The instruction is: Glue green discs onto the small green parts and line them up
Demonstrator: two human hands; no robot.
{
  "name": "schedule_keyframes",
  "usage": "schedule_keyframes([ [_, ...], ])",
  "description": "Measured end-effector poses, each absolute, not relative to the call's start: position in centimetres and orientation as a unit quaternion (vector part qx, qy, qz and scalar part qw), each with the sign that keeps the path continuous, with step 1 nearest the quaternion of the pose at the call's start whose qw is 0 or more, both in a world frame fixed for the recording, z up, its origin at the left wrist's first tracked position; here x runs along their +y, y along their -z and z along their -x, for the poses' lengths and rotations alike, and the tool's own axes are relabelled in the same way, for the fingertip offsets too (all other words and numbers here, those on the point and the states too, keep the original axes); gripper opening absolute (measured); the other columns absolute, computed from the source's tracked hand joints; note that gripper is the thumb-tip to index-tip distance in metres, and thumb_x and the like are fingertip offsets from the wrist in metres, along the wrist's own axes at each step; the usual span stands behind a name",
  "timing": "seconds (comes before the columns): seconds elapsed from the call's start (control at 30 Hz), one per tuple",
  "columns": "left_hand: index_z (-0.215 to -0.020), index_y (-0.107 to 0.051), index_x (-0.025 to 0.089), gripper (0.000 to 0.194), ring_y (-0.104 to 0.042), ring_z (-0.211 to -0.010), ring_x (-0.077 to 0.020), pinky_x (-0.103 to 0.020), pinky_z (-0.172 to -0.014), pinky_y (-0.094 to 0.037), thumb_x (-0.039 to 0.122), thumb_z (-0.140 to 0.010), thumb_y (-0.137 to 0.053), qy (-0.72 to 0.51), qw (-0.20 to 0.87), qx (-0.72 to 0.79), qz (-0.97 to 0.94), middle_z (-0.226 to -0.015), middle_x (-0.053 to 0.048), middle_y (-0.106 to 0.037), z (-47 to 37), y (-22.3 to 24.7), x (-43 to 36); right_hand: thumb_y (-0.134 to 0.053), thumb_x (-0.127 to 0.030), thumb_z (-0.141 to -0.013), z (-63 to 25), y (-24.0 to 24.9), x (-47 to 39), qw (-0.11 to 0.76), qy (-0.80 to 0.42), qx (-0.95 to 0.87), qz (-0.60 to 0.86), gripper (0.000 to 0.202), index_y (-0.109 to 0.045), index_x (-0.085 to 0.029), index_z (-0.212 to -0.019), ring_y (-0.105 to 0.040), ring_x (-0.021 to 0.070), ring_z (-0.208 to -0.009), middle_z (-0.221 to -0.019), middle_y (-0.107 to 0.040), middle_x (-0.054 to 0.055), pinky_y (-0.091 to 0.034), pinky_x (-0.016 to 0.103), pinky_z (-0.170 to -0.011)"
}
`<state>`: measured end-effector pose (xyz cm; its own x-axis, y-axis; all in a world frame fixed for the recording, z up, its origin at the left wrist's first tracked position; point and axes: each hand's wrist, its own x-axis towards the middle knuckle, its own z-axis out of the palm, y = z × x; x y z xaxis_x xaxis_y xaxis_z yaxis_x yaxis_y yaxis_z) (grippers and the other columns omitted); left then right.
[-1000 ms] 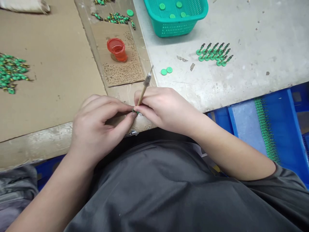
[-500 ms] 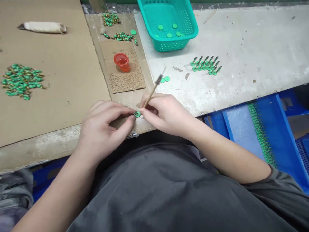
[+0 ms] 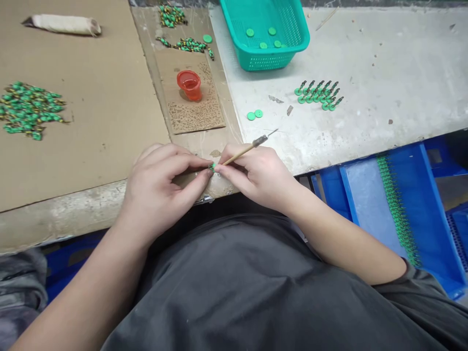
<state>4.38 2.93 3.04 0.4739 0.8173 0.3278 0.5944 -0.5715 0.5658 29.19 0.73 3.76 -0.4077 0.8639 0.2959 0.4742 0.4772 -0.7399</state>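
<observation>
At the table's front edge, my left hand (image 3: 161, 187) pinches a small green piece (image 3: 212, 167) between thumb and forefinger. My right hand (image 3: 256, 173) meets it there, its fingertips at the piece's right side. A thin wooden brush-like tool (image 3: 243, 153) is also held in my right hand, its dark end and fine tip pointing up and right. The fingertips partly hide the green piece. Beyond my hands, a red cup (image 3: 190, 86) stands on a speckled cardboard piece (image 3: 197, 116). Two green discs (image 3: 251, 116) lie right of the cardboard.
A teal basket (image 3: 265, 59) holds several green discs. Dark pieces stand on green discs (image 3: 318, 92) at right. Green-and-gold piles (image 3: 31, 109) and a wrapped pointed tool (image 3: 62, 24) lie left. Below right, a blue crate (image 3: 426, 209) holds a row of green pieces (image 3: 398, 209).
The tool in my right hand has tilted lower toward the right. The green piece is more covered by my fingertips. The table's objects appear slightly higher, most of them also further right.
</observation>
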Motion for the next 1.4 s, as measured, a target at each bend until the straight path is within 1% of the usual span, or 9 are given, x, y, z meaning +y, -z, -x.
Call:
schedule_keyframes([
  [0.23,-0.110,-0.084,0.032,0.016,-0.075,-0.101,-0.0213,-0.046,-0.099,-0.057,0.039,-0.113,-0.070,-0.285,0.192,0.435,-0.833,-0.103,0.000,-0.082,-4.6,-3.3,2.8,-0.058,-0.033,-0.124,-28.9,-3.6,1.0,0.334,-0.274,-0.796,0.425,0.030,-0.076,-0.020,-0.104,-0.076,0.0202,-0.094,-0.101,-0.083,0.004,-0.056,0.032,-0.092],
  [0.33,-0.108,-0.085,0.031,0.014,-0.075,-0.098,-0.0218,-0.045,-0.097,-0.056,0.038,-0.111,-0.074,-0.293,0.190,0.429,-0.833,-0.102,-0.001,-0.083,-4.6,-3.2,2.8,-0.057,-0.031,-0.124,-28.8,-3.7,1.0,0.334,-0.270,-0.798,0.424,0.030,-0.076,-0.020,-0.104,-0.077,0.0201,-0.093,-0.101,-0.083,0.005,-0.056,0.032,-0.092],
  [0.5,-0.107,-0.086,0.028,0.012,-0.073,-0.098,-0.0234,-0.044,-0.095,-0.054,0.036,-0.110,-0.078,-0.301,0.181,0.420,-0.836,-0.102,-0.004,-0.084,-4.4,-2.9,2.9,-0.058,-0.029,-0.123,-28.5,-3.8,0.8,0.325,-0.265,-0.795,0.438,0.026,-0.078,-0.021,-0.109,-0.078,0.0219,-0.098,-0.104,-0.084,0.004,-0.059,0.034,-0.098],
  [0.77,-0.102,-0.085,0.028,0.021,-0.073,-0.098,-0.0243,-0.045,-0.097,-0.053,0.042,-0.112,-0.072,-0.293,0.195,0.434,-0.829,-0.101,-0.004,-0.084,-4.4,-2.8,3.0,-0.056,-0.027,-0.123,-27.3,-4.2,0.7,0.314,-0.274,-0.785,0.459,0.023,-0.079,-0.025,-0.117,-0.079,0.0242,-0.109,-0.117,-0.086,0.006,-0.061,0.039,-0.106],
  [0.9,-0.106,-0.085,0.031,0.017,-0.075,-0.098,-0.0245,-0.045,-0.094,-0.054,0.041,-0.110,-0.072,-0.287,0.196,0.437,-0.830,-0.101,-0.002,-0.084,-4.3,-3.0,3.1,-0.060,-0.032,-0.123,-27.5,-4.3,0.7,0.324,-0.295,-0.766,0.471,0.029,-0.076,-0.021,-0.102,-0.079,0.0220,-0.101,-0.107,-0.085,0.007,-0.061,0.034,-0.097],
  [1.03,-0.111,-0.086,0.033,0.017,-0.078,-0.099,-0.0249,-0.046,-0.095,-0.057,0.041,-0.110,-0.071,-0.275,0.201,0.439,-0.831,-0.104,-0.001,-0.085,-4.3,-3.5,3.1,-0.066,-0.043,-0.120,-28.8,-4.3,-0.2,0.416,-0.319,-0.682,0.510,0.034,-0.074,-0.020,-0.095,-0.076,0.0174,-0.085,-0.097,-0.081,0.004,-0.060,0.030,-0.080],
  [1.17,-0.119,-0.085,0.032,0.017,-0.080,-0.103,-0.0243,-0.044,-0.097,-0.060,0.038,-0.110,-0.073,-0.278,0.211,0.441,-0.827,-0.110,-0.002,-0.087,-4.4,-4.2,2.4,-0.070,-0.038,-0.115,-30.0,-3.9,-1.3,0.469,-0.316,-0.631,0.531,0.027,-0.073,-0.021,-0.094,-0.072,0.0144,-0.073,-0.091,-0.077,0.002,-0.057,0.028,-0.066],
  [1.27,-0.121,-0.083,0.032,0.014,-0.080,-0.099,-0.0216,-0.040,-0.095,-0.062,0.037,-0.110,-0.076,-0.293,0.226,0.450,-0.812,-0.107,-0.001,-0.086,-4.7,-4.5,1.9,-0.071,-0.032,-0.113,-30.6,-3.5,-1.8,0.466,-0.293,-0.651,0.522,0.024,-0.076,-0.021,-0.092,-0.071,0.0147,-0.072,-0.089,-0.079,0.002,-0.058,0.029,-0.068],
  [1.4,-0.108,-0.085,0.035,0.010,-0.080,-0.094,-0.0203,-0.038,-0.090,-0.065,0.040,-0.110,-0.076,-0.324,0.261,0.479,-0.773,-0.103,0.001,-0.087,-5.1,-4.8,1.6,-0.071,-0.029,-0.114,-30.8,-3.2,-2.0,0.471,-0.273,-0.667,0.508,0.023,-0.078,-0.022,-0.093,-0.074,0.0161,-0.076,-0.089,-0.081,0.002,-0.061,0.030,-0.074],
])
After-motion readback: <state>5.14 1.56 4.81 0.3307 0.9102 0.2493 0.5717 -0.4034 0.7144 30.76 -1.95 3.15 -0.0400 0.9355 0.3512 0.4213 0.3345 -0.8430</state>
